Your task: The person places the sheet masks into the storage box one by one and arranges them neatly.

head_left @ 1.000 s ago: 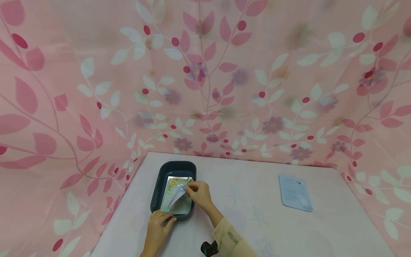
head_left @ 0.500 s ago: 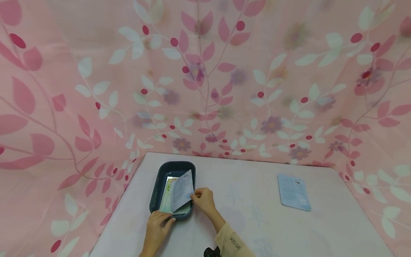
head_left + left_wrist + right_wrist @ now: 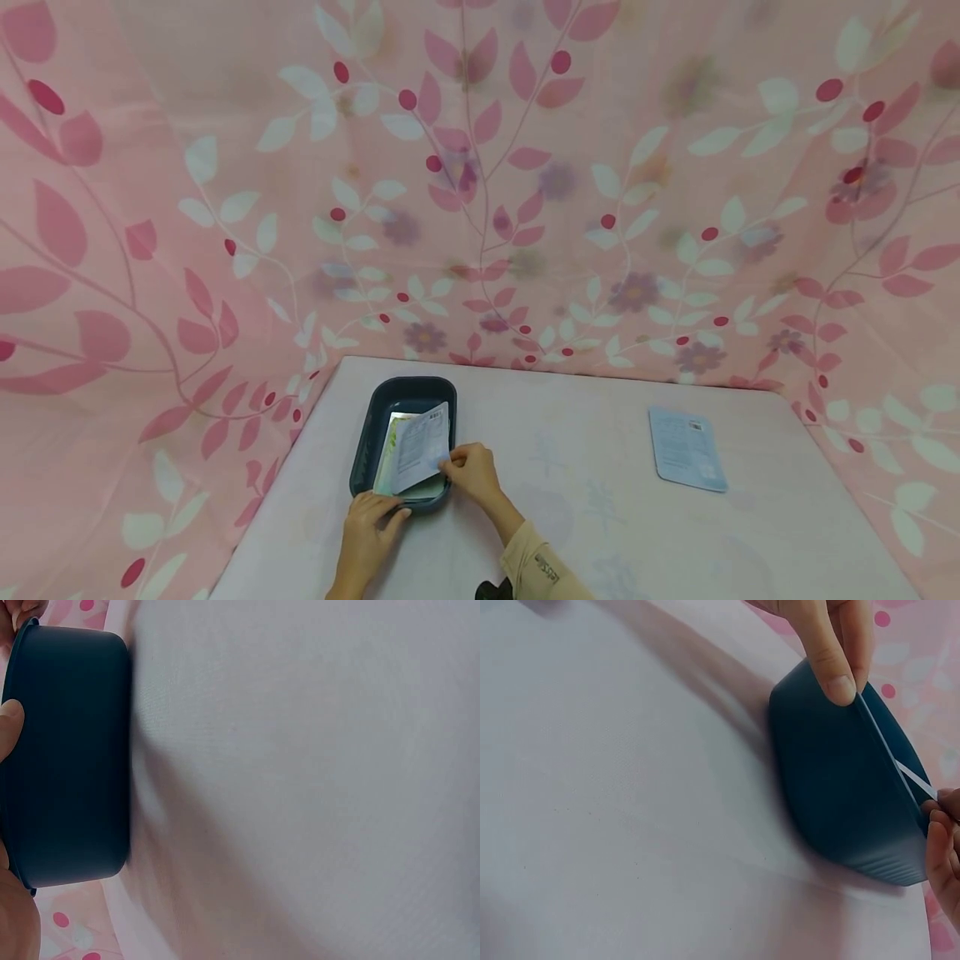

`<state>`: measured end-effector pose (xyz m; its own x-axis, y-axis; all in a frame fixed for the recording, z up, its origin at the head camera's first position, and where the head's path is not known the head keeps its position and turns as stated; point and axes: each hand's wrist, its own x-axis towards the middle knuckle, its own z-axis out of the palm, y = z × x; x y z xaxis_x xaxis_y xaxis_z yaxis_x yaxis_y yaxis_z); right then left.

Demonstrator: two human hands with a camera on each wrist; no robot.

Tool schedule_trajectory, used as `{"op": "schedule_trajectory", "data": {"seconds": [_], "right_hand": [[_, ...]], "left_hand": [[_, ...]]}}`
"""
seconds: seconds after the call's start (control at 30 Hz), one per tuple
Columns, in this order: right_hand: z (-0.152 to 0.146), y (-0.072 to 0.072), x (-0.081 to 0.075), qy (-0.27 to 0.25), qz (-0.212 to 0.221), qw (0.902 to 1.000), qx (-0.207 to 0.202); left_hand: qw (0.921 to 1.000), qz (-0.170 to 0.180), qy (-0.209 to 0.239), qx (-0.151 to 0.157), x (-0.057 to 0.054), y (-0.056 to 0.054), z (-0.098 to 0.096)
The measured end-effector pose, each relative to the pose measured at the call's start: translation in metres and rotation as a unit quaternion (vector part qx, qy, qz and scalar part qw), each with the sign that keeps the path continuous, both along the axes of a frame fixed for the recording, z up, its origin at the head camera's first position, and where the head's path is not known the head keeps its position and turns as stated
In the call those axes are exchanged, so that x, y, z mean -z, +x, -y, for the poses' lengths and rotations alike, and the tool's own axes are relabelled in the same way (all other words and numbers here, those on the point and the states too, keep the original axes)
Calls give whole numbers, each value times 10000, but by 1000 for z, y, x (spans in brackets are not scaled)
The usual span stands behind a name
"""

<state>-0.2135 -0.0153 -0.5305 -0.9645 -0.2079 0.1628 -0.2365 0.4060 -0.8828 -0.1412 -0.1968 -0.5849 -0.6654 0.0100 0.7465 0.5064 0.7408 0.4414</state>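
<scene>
A dark teal rectangular plastic basin (image 3: 362, 446) stands at the table's left side. My left hand (image 3: 367, 533) grips its near rim, the thumb (image 3: 10, 727) against the outer wall and the fingers over the edge. Over the basin's right side, my right hand (image 3: 474, 477) pinches the lower right corner of a light blue printed packet (image 3: 422, 446). This flat packet tilts above a green and yellow packet (image 3: 386, 468) lying in the basin, hiding most of it. In the right wrist view the blue packet shows edge-on as a pale strip (image 3: 915, 778) at the rim.
Another light blue packet (image 3: 688, 450), with a small printed code, lies flat on the white-covered table (image 3: 570, 417) at the right. A pink floral curtain (image 3: 480, 208) hangs behind and at both sides. A dark object (image 3: 493, 590) shows beside the right sleeve.
The right hand has turned the blue packet from upright to a flatter tilt, its printed face now up, and moved down along the basin's right side. The left hand stays on the rim.
</scene>
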Motion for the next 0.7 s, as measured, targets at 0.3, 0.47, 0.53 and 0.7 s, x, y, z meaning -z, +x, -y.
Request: {"op": "schedule_trajectory", "data": {"seconds": [0.3, 0.47, 0.53, 0.7], "right_hand": [[2, 2, -2, -75, -25, 9998, -183], [2, 2, -2, -1, 25, 9997, -259], [2, 2, -1, 58, 10, 9997, -226], [3, 3, 3, 126, 6, 9999, -118]], "left_hand": [[10000, 12, -38, 6, 1, 0, 1], [10000, -62, -22, 35, 1, 0, 1], [10000, -74, -16, 39, 0, 0, 1], [9999, -127, -40, 28, 0, -1, 0]]}}
